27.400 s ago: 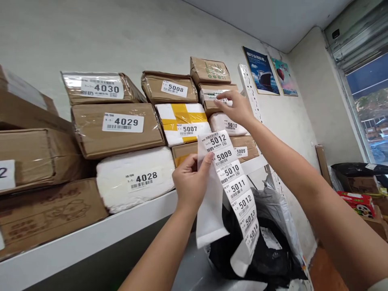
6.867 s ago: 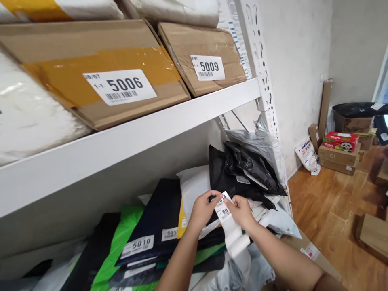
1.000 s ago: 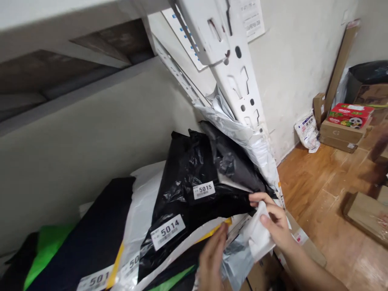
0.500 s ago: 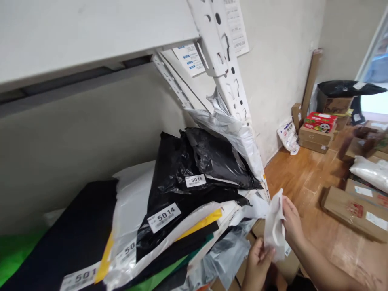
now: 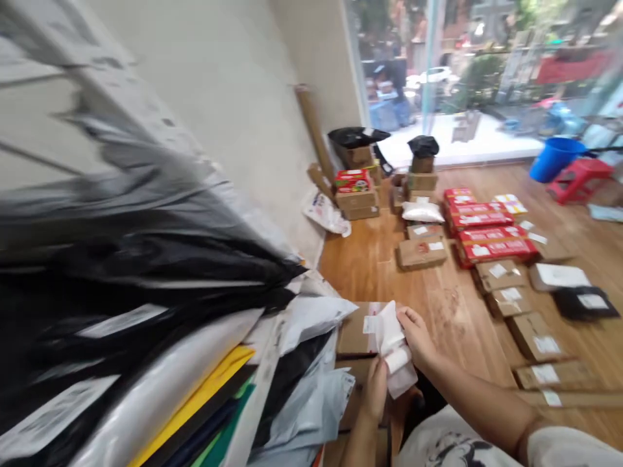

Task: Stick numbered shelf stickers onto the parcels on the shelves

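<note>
At the lower centre of the frame, your two hands are close together, both gripping a folded, partly curled strip of white paper (image 5: 389, 327). Your left hand (image 5: 374, 388) pinches its lower left side; your right hand (image 5: 417, 334) holds its right edge. Just behind the strip is a brown cardboard box (image 5: 351, 336) with a white label. Pale grey plastic mailers (image 5: 309, 412) lie to the left of your left hand. Filling the lower left, blurred black bags (image 5: 160, 259) bear white labels too smeared to read; their contents are hidden. On the floor at right, red boxes (image 5: 496, 246) and labelled brown cartons (image 5: 524, 329) form a row, their contents out of sight. At the upper right, a blue bucket (image 5: 556, 160) stands beside a red stool (image 5: 581, 178); what the bucket holds cannot be made out.
</note>
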The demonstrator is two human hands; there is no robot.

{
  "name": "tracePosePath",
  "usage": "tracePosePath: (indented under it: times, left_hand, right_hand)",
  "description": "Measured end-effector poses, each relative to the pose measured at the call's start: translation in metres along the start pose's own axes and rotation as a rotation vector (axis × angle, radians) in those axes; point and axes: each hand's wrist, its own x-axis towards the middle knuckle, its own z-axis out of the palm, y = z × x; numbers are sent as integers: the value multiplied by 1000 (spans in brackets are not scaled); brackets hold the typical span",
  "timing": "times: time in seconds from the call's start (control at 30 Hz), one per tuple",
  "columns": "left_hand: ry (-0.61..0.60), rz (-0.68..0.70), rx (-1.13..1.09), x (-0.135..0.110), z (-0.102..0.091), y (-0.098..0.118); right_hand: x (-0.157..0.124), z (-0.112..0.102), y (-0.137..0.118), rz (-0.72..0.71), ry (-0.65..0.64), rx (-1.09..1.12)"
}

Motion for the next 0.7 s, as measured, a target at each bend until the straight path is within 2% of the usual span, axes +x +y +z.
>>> tracePosePath:
  times: [0.1,0.17,0.27,0.33,0.4,0.5,0.57,0.7]
  left_hand:
    - [-154,-116,-11,-5,27,-11]
    - [-213,-160,-8,-7,48,-12]
    - [-242,-158,1,-7,81,-9]
    - [-265,-160,16,-7,103,-9]
    - [-298,-165,50,-10,126,-12]
    - [-354,-151,96,-21,162,-24]
    - [-384,-129,98,-32,191,-36]
    - [-432,-62,77,-59,262,-72]
  right_hand:
    - [-18,-48,-8,103,14,145]
    - [-35,-82,-14,79,10,180]
    - [-70,-131,-10,-14,-94,31]
    - [-93,-159,2,28,-211,-112]
    - [-111,-185,16,124,-244,-180]
    - [-130,-228,24,160,-70,-149]
    - [-143,-263,18,132,66,-106]
    - [-180,-353,-9,87,207,-51]
